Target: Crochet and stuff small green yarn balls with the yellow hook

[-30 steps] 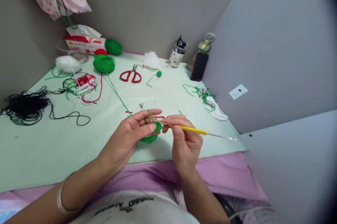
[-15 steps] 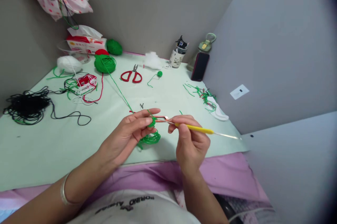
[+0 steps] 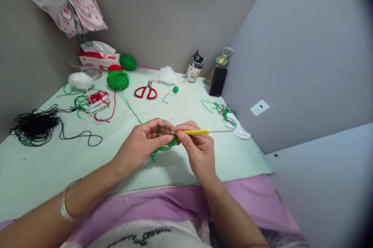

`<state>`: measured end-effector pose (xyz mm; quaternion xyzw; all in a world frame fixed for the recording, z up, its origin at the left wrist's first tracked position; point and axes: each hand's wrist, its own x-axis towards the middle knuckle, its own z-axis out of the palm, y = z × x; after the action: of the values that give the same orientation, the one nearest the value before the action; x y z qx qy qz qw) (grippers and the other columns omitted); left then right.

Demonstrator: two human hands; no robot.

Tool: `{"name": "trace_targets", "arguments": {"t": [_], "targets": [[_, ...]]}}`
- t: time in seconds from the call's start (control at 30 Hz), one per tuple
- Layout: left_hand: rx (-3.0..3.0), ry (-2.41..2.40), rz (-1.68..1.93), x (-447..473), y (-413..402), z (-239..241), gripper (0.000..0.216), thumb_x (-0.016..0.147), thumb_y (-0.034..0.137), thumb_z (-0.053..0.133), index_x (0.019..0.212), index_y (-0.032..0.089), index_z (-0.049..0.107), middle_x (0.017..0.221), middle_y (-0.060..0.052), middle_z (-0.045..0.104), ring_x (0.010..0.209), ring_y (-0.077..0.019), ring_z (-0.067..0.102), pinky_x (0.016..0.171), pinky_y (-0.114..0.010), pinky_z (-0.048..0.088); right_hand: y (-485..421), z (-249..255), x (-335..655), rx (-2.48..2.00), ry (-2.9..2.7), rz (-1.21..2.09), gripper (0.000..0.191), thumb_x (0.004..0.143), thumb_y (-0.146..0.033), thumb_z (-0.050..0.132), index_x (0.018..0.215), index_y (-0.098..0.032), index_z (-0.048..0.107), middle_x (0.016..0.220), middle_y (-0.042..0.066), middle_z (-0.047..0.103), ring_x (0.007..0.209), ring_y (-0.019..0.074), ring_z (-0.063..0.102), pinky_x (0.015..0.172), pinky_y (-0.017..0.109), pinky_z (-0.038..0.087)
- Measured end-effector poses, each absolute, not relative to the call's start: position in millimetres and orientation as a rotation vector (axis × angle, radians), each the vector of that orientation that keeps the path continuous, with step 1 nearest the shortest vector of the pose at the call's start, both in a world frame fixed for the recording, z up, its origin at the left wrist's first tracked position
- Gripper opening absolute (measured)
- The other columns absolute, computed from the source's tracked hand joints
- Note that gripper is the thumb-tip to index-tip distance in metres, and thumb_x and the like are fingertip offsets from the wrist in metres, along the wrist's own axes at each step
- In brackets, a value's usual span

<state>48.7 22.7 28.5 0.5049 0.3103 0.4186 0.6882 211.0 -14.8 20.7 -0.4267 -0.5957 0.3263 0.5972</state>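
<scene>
My left hand (image 3: 148, 137) is closed on a small piece of green crochet work (image 3: 174, 139), with a green strand running over the fingers. Between the fingers and thumb of my right hand (image 3: 198, 149) is a crochet hook (image 3: 196, 132) with a yellow grip, its tip at the green work and its thin metal end pointing right. The fingertips of both hands nearly meet and hide much of the work. Loose loops of green yarn (image 3: 159, 151) hang below my left fingers. The strand leads back to a green yarn ball (image 3: 118, 80).
Red-handled snips (image 3: 146, 91), a small green ball (image 3: 175, 89) and white stuffing (image 3: 168, 75) lie farther back. To the left are black yarn (image 3: 36, 123) and a white yarn ball (image 3: 81, 80). At right stand a phone (image 3: 218, 81), a pen cup (image 3: 194, 70) and yarn scraps (image 3: 224, 112).
My right hand has moved left toward my left hand, bringing the hook's yellow grip close to the green work. The hook is now nearly level. The view has tilted slightly upward.
</scene>
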Motion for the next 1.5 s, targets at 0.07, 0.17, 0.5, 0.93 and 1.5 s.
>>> {"name": "trace_targets", "arguments": {"t": [0.07, 0.17, 0.5, 0.93, 1.5], "targets": [[1.132, 0.669, 0.939, 46, 36, 37, 0.015, 0.076, 0.021, 0.087, 0.082, 0.018, 0.073, 0.072, 0.003, 0.069, 0.069, -0.0115, 0.065, 0.066, -0.021, 0.052, -1, 30, 210, -0.991, -1.436, 0.783, 0.014, 0.096, -0.026, 0.067, 0.09, -0.024, 0.079, 0.088, 0.003, 0.07, 0.078, 0.0149, 0.061, 0.067, 0.029, 0.051], [1.056, 0.645, 0.93, 41, 58, 44, 0.021, 0.071, 0.02, 0.09, 0.076, 0.016, 0.07, 0.071, 0.003, 0.067, 0.067, -0.0123, 0.066, 0.068, -0.022, 0.055, 25, 42, 208, -0.964, -1.467, 0.861, 0.013, 0.093, -0.031, 0.069, 0.087, -0.022, 0.077, 0.089, 0.003, 0.07, 0.076, 0.0143, 0.059, 0.067, 0.029, 0.051], [0.797, 0.618, 1.064, 30, 89, 19, 0.025, 0.077, 0.023, 0.088, 0.082, 0.017, 0.064, 0.069, 0.006, 0.06, 0.055, -0.0045, 0.058, 0.05, -0.011, 0.048, 76, 32, 201, -1.112, -1.615, 1.014, 0.029, 0.078, -0.037, 0.08, 0.098, -0.021, 0.066, 0.088, -0.001, 0.066, 0.068, 0.012, 0.055, 0.063, 0.027, 0.045], [0.631, 0.525, 1.071, 33, 85, 17, 0.015, 0.091, 0.004, 0.068, 0.097, 0.017, 0.063, 0.086, -0.002, 0.073, 0.075, -0.0112, 0.074, 0.076, -0.021, 0.066, 79, 29, 214, -1.031, -1.347, 1.266, 0.026, 0.081, -0.042, 0.072, 0.072, -0.018, 0.066, 0.068, 0.0, 0.063, 0.057, 0.0099, 0.047, 0.057, 0.026, 0.041], [0.599, 0.543, 1.062, 40, 88, 4, 0.011, 0.088, 0.003, 0.074, 0.091, 0.013, 0.069, 0.082, 0.0, 0.07, 0.064, -0.0066, 0.068, 0.065, -0.015, 0.061, 80, 20, 215, -1.008, -1.605, 1.212, 0.037, 0.086, -0.054, 0.071, 0.078, -0.019, 0.063, 0.069, -0.004, 0.057, 0.061, 0.0105, 0.047, 0.059, 0.025, 0.042]]}}
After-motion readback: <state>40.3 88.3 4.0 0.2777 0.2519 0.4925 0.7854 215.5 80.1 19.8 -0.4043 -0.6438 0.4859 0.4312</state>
